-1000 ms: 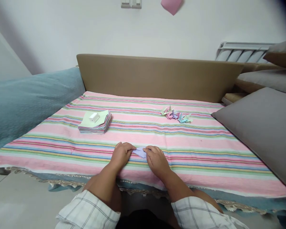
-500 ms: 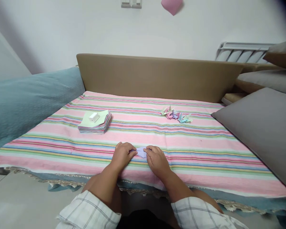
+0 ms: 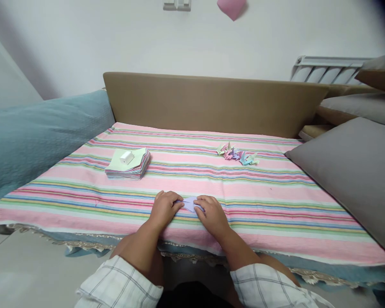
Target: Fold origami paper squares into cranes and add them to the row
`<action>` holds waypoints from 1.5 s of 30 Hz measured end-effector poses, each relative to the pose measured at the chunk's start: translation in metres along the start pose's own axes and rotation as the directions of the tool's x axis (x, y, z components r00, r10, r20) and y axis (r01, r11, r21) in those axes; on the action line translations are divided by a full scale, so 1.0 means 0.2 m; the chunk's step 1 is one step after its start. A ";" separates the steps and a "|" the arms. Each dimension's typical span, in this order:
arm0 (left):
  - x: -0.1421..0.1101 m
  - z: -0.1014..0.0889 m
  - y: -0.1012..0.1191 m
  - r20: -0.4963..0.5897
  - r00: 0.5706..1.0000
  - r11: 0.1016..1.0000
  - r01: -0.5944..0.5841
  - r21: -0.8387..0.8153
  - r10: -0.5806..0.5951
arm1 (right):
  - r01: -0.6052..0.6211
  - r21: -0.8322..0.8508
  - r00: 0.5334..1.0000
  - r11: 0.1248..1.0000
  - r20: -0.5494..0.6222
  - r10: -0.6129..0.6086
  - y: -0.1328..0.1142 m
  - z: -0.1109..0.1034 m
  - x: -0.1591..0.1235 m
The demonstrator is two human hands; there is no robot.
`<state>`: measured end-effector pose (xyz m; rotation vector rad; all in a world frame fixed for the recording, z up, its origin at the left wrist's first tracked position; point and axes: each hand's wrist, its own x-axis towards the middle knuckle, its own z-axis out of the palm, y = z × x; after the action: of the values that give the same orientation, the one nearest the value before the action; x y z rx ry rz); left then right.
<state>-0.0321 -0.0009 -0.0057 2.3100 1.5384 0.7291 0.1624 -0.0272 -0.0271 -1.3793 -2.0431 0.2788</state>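
Note:
A small piece of folded lavender paper (image 3: 189, 203) lies low over the striped cloth (image 3: 192, 179), between my two hands. My left hand (image 3: 164, 208) pinches its left end with thumb and fingertips. On the right end, my right hand (image 3: 211, 212) grips the paper, thumb toward me and fingers on the far side. A dark crease or slit runs along the paper's left part. My fingers cover both ends, so its full shape is hidden.
Left of my hands stands a stack of coloured paper (image 3: 128, 169) with a white block (image 3: 126, 158) on top. Several folded paper cranes (image 3: 235, 154) sit at the back right. A grey cushion (image 3: 349, 171) leans at the right; a brown backrest (image 3: 211, 105) rises behind.
My right thumb and fingers have shifted slightly on the paper's right end, and more of the paper shows there. My left hand has stayed in nearly the same place.

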 end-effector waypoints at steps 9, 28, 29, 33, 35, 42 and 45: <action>-0.03 -0.07 -0.01 -0.091 0.987 0.991 0.132 0.018 -0.129 | 0.004 0.011 1.000 1.000 -0.006 -0.004 0.00 -0.01 -0.01; -0.07 0.04 0.16 -0.092 0.984 0.987 0.154 0.046 -0.150 | -0.235 0.245 0.972 0.941 0.041 0.232 -0.02 -0.06 0.01; -0.07 0.05 0.15 -0.080 0.988 0.991 0.134 0.015 -0.132 | -0.246 0.256 0.969 0.935 0.063 0.237 -0.02 -0.06 0.02; -0.06 0.07 0.12 -0.047 0.995 0.986 0.075 -0.148 -0.083 | -0.197 0.323 0.977 0.926 0.137 0.161 -0.02 -0.09 0.04; -0.06 0.08 0.10 -0.050 0.997 0.963 0.050 -0.264 -0.066 | -0.188 0.361 0.981 0.913 0.121 0.154 -0.01 -0.09 0.04; -0.05 0.09 0.13 -0.097 0.989 0.891 0.060 -0.451 -0.116 | -0.336 0.643 0.942 0.689 0.218 0.255 0.02 -0.08 0.03; -0.06 0.09 0.14 -0.140 0.981 0.944 0.080 -0.319 -0.131 | -0.374 0.585 0.927 0.720 0.239 0.288 0.02 -0.08 0.03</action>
<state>-0.0046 -0.0212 -0.0099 1.9634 1.4739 1.0666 0.1731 -0.0231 -0.0148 -1.2942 -1.5481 1.1288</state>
